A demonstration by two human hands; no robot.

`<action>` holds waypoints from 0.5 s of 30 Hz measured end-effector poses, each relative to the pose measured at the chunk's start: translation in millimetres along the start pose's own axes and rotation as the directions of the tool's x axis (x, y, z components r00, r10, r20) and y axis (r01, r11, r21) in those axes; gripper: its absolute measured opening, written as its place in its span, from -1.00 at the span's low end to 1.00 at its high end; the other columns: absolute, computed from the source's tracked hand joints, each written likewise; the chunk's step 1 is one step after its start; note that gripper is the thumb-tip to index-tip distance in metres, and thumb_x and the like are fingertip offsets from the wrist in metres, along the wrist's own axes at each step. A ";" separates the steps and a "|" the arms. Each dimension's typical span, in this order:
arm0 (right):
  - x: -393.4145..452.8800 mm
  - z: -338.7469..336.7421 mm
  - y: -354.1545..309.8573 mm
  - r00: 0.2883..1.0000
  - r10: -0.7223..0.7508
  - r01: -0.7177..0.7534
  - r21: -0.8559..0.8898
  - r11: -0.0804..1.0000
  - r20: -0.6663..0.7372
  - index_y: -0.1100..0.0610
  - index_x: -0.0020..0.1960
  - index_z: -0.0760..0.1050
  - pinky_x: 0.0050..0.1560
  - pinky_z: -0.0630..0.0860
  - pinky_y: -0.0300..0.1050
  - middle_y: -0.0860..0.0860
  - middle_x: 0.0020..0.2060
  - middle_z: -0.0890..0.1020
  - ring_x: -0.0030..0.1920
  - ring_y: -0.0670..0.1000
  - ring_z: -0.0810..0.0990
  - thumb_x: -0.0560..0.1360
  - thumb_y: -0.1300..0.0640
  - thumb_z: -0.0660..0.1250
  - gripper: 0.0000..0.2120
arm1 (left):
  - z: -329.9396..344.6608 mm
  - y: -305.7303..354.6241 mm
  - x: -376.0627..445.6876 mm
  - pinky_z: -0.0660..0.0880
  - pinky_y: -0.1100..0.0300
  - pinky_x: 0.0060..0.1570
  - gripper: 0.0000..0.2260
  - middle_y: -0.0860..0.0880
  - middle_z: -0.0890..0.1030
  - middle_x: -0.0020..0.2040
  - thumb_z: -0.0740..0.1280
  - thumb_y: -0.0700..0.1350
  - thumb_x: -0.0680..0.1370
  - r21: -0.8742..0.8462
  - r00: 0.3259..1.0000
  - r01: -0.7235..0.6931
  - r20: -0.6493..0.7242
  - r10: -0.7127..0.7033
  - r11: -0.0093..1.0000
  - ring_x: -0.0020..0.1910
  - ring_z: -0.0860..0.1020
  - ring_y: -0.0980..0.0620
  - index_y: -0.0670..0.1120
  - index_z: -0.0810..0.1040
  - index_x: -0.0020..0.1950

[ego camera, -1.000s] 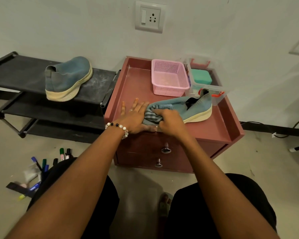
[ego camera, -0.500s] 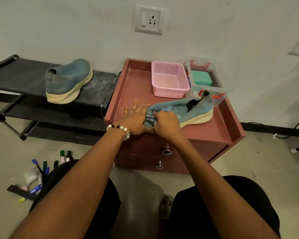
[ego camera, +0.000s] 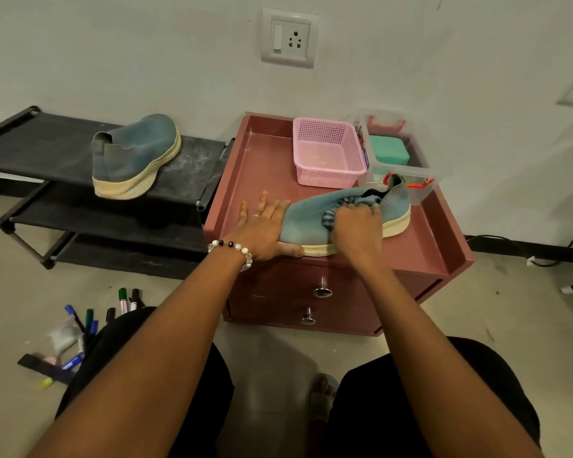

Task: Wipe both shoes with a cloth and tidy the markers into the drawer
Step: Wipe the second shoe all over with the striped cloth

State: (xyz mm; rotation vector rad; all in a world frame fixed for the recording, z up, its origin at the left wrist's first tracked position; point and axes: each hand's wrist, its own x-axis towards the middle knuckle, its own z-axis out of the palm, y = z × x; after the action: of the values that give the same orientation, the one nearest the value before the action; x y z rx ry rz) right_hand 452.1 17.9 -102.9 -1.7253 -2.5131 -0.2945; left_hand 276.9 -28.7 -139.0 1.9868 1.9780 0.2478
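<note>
Head view, centre: left hand (ego camera: 264,229) flat, fingers spread, steadying shoe (ego camera: 306,217) toe. Right hand (ego camera: 356,226) bunches cloth (ego camera: 332,215) against upper, for wiping.

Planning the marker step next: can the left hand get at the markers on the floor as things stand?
Probably yes, once freed. The left hand is steadying the shoe on the cabinet; the markers lie on the floor at the person's left, partly hidden by the left knee.
</note>
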 end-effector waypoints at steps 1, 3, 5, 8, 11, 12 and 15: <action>-3.9 -1.7 -10.4 0.999 -0.042 0.042 -0.002 0.999 0.007 0.20 0.05 0.57 0.31 0.25 0.07 0.14 0.03 0.64 0.11 0.17 0.55 0.47 0.22 0.22 -0.78 | 0.5 0.2 0.5 -0.34 -0.22 0.37 -0.01 -0.04 -0.07 0.58 0.33 0.36 0.37 -0.014 1.000 0.005 0.005 -0.005 1.000 0.51 -0.30 -0.12 -0.02 -0.13 0.56; -10.0 -4.1 -26.6 0.990 -0.138 0.136 0.042 0.990 0.028 0.21 0.03 0.56 0.23 0.31 0.03 0.15 0.02 0.63 0.08 0.18 0.56 0.47 0.19 0.22 -0.79 | 1.3 1.9 1.3 -0.31 -0.21 0.39 0.00 -0.05 -0.09 0.58 0.35 0.33 0.37 -0.051 1.000 0.013 0.019 -0.012 0.999 0.50 -0.31 -0.16 -0.05 -0.15 0.57; -12.9 -6.1 -36.9 0.979 -0.199 0.189 0.157 0.969 0.045 0.23 0.04 0.55 0.15 0.36 0.00 0.18 0.01 0.63 0.06 0.20 0.56 0.46 0.18 0.23 -0.78 | 1.3 4.1 1.1 -0.29 -0.20 0.41 -0.01 -0.06 -0.09 0.58 0.39 0.25 0.39 -0.076 1.000 0.021 0.025 -0.019 0.997 0.50 -0.32 -0.19 -0.07 -0.15 0.57; -11.2 -5.4 -41.7 0.964 -0.242 0.186 0.377 0.907 0.107 0.21 0.05 0.56 0.01 0.42 0.00 0.20 0.00 0.62 0.06 0.22 0.55 0.42 0.23 0.22 -0.76 | 0.7 4.6 -0.6 -0.27 -0.19 0.42 -0.02 -0.08 -0.10 0.57 0.42 0.18 0.41 -0.105 0.999 0.037 0.030 -0.034 0.994 0.49 -0.32 -0.20 -0.07 -0.15 0.57; -9.9 -5.6 -27.9 0.949 -0.286 0.170 0.543 0.822 0.135 0.12 0.14 0.58 0.08 0.46 0.00 0.14 0.06 0.63 0.12 0.20 0.54 0.39 0.30 0.23 -0.64 | 2.2 3.5 -0.3 -0.27 -0.18 0.42 0.01 -0.07 -0.07 0.58 0.43 0.24 0.36 -0.153 1.000 0.031 0.010 -0.030 0.988 0.50 -0.32 -0.15 -0.05 -0.12 0.57; -9.8 -6.2 -22.1 0.942 -0.306 0.176 0.572 0.801 0.139 0.10 0.20 0.56 0.13 0.46 0.02 0.13 0.10 0.63 0.15 0.19 0.53 0.38 0.32 0.22 -0.58 | 2.7 2.9 -0.1 -0.28 -0.18 0.42 0.02 -0.06 -0.06 0.58 0.43 0.26 0.35 -0.154 1.000 0.030 0.005 -0.029 0.988 0.51 -0.31 -0.14 -0.04 -0.11 0.57; -1.7 -1.9 -8.7 0.931 -0.340 0.229 0.512 0.828 0.135 0.02 0.29 0.52 0.18 0.45 0.00 0.11 0.18 0.60 0.18 0.17 0.52 0.40 0.34 0.20 -0.49 | 2.8 1.4 -0.1 -0.30 -0.19 0.41 0.01 -0.06 -0.02 0.57 0.43 0.28 0.34 -0.137 0.999 0.036 0.007 -0.035 0.990 0.51 -0.30 -0.12 -0.04 -0.10 0.56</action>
State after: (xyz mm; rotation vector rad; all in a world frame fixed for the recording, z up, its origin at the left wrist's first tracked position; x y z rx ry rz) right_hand 444.5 12.9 -102.3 -1.2377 -2.6757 0.5162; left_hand 279.2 -29.1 -141.0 1.8634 1.9366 0.3612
